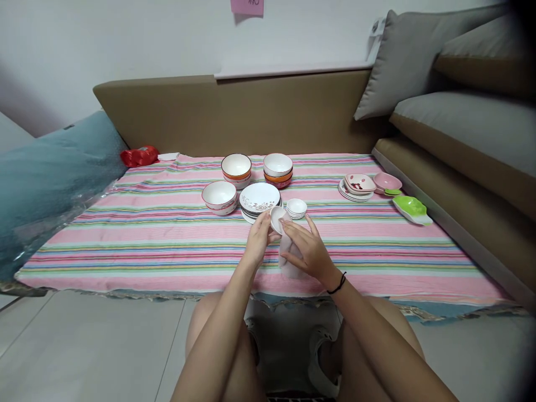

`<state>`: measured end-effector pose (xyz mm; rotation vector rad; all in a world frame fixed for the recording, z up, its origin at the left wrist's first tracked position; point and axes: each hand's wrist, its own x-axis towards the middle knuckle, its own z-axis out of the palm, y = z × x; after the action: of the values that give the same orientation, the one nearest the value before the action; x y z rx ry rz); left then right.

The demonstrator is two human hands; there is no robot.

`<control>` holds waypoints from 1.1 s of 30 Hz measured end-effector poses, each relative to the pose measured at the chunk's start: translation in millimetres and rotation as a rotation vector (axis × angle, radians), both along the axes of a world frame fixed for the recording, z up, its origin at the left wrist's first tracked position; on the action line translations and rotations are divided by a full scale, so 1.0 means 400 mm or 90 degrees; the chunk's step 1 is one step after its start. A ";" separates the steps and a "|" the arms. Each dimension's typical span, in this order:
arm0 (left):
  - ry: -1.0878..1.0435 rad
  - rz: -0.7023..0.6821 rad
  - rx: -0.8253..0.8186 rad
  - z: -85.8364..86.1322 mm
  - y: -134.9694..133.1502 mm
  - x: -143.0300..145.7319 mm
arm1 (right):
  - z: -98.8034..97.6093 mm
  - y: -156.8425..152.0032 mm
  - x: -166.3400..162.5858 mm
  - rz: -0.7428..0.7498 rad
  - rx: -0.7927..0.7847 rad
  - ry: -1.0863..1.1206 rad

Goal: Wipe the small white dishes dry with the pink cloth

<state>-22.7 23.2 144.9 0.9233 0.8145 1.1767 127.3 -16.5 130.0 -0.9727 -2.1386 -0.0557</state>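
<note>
Forearms [226,324] extend over the knees [201,319] (head view); left hand [258,237] pinches a small white bowl [276,219] above the striped spread [146,245], right hand [307,249] holds a pale cloth [288,268] against it. Risk: pressure could twist the bowl free. Obstructions: stacked plates [259,195] and small nested bowls [297,207] just beyond

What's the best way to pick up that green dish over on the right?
I'd take the green dish by the pale tab at its near right end, coming from the near side: it narrows there and points away from the pink bowl, so that grip looks easiest.
</note>
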 end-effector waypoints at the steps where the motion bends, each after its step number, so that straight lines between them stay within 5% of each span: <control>1: -0.011 0.000 -0.001 0.000 0.000 -0.001 | -0.001 -0.001 -0.001 0.004 -0.007 0.021; 9: -0.072 -0.035 -0.017 -0.001 -0.004 0.006 | -0.008 -0.007 -0.005 0.085 -0.090 0.161; 23: -0.023 -0.080 -0.031 0.000 -0.007 -0.004 | -0.015 -0.006 -0.004 -0.075 0.027 -0.004; 33: 0.008 -0.127 -0.082 0.005 -0.005 -0.005 | -0.008 -0.008 -0.006 -0.051 0.018 -0.064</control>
<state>-24.8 21.0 147.0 0.8840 0.7805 0.9355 124.9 -19.8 126.6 -1.0593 -2.1826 -0.1777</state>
